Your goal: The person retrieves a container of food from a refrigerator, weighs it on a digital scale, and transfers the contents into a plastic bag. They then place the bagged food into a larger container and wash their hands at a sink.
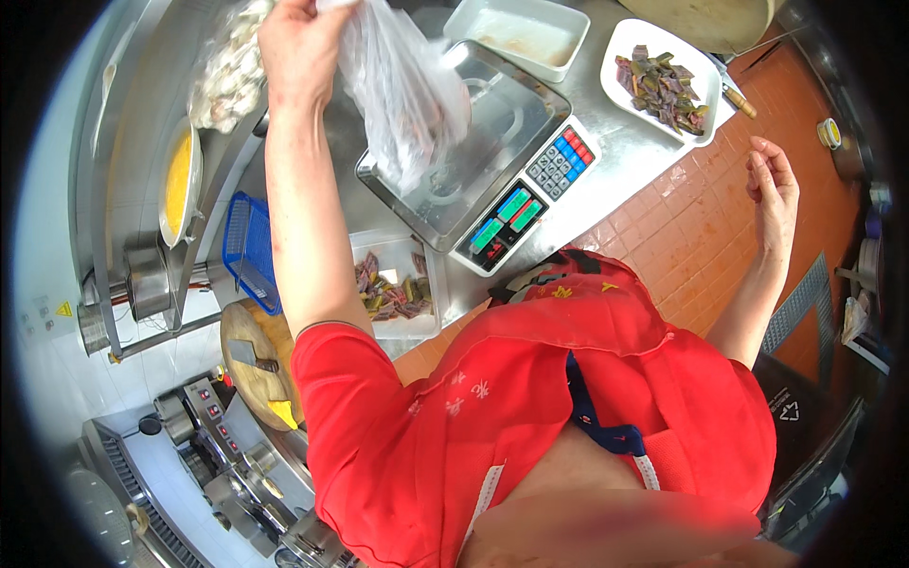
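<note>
My left hand (302, 50) is at the top edge, pinching the gathered neck of a translucent plastic bag (398, 92). The bag hangs over the metal pan (490, 128) of a digital weighing scale (525, 199); whether its bottom touches the pan I cannot tell. Something pinkish shows dimly inside it. On the scale's front are a keypad (561, 163) and lit green displays. My right hand (774, 184) holds nothing and hovers above the tiled floor, fingers loosely bent and apart, near the white dish (618, 67) of chopped purple-green pieces (660, 89).
A white plastic tub (522, 67) stands behind the scale, and a clear container (433, 328) of similar pieces before it. Beside the dish, a wooden handle (740, 101) juts past the steel counter. To the left are a blue basket (248, 248) and a cleaver (248, 355) on a round chopping board (241, 323).
</note>
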